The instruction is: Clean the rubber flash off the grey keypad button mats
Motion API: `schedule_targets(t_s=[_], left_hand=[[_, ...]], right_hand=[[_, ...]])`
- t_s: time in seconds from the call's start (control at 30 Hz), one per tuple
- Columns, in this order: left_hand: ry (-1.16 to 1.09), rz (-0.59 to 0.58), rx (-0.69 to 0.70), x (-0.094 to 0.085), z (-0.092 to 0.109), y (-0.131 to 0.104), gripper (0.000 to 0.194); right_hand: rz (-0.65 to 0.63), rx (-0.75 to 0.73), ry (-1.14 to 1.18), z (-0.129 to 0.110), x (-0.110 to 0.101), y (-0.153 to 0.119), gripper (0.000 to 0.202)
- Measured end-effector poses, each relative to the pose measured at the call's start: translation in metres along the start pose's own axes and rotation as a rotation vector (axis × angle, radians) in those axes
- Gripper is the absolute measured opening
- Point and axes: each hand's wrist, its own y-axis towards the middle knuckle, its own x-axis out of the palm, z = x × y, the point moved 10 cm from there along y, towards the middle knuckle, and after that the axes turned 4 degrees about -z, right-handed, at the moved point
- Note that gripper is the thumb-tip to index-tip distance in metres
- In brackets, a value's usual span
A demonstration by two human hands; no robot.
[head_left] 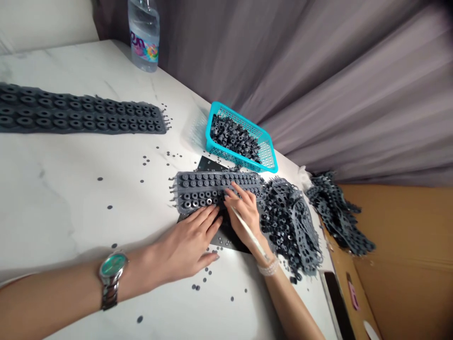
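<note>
A dark grey rubber sheet (219,181) with rows of round ring-shaped bosses lies on a black mat (231,236) in the middle of the table. My left hand (186,243) rests flat with fingers stretched out, its fingertips on the near edge of the sheet. In my right hand (245,215) is a slim white pen-like stick (249,233), gripped between the fingers. Its tip is on the rings of the sheet, partly hidden by my fingers. Beside my right wrist sits a pile of loose black rubber rings (278,219) and perforated leftover sheet (306,231).
A turquoise basket (271,160) of small rubber parts stands behind the sheet. Another long ringed sheet (81,113) lies at the left. A water bottle (144,38) stands at the back. More perforated scrap (336,217) hangs over a cardboard box (406,236). Small black discs are scattered about.
</note>
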Motion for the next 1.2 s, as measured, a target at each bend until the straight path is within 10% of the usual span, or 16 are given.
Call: schedule_targets(t_s=[0.53, 0.83, 1.2], left_hand=[[0.009, -0.006, 0.010, -0.001, 0.000, 0.000, 0.075], [0.028, -0.018, 0.024, -0.003, 0.002, 0.000, 0.075], [0.019, -0.001, 0.017, -0.002, 0.000, -0.001, 0.071]], right_hand=[[-0.244, -0.152, -0.129, -0.024, 0.016, 0.005, 0.023], [0.064, 0.188, -0.136, 0.052, -0.011, 0.004, 0.017], [-0.029, 0.044, -0.019, 0.003, 0.001, -0.008, 0.016]])
